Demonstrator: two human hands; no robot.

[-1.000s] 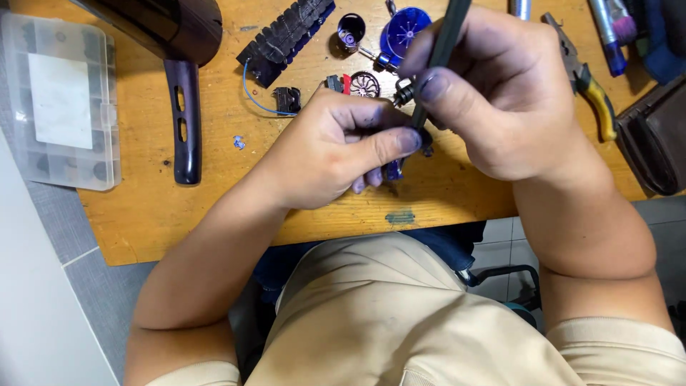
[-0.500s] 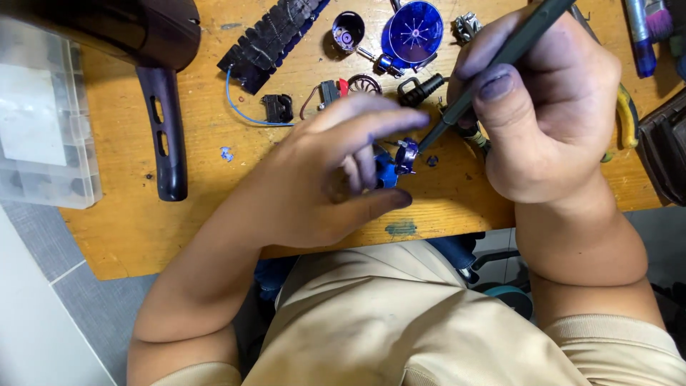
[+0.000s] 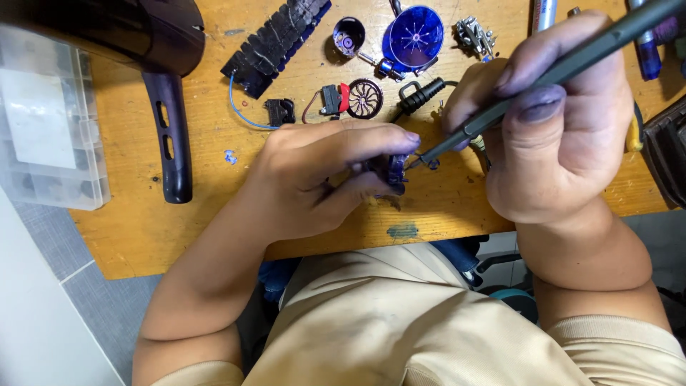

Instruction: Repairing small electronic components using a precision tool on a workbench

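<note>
left hand pinches a small dark part over the bench; right hand grips a tool slanting from 2 o'clock, tip at the part's 3 o'clock side.

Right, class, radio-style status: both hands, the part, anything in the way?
Left hand pinching small dark part. Right hand holding screwdriver, tip at part. Nothing between them.

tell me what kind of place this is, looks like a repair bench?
Probably a small repair workbench: a worn wooden table strewn with appliance parts, such as a blue fan housing, a clear parts organiser, and a hand-held tool working a small component.
</note>
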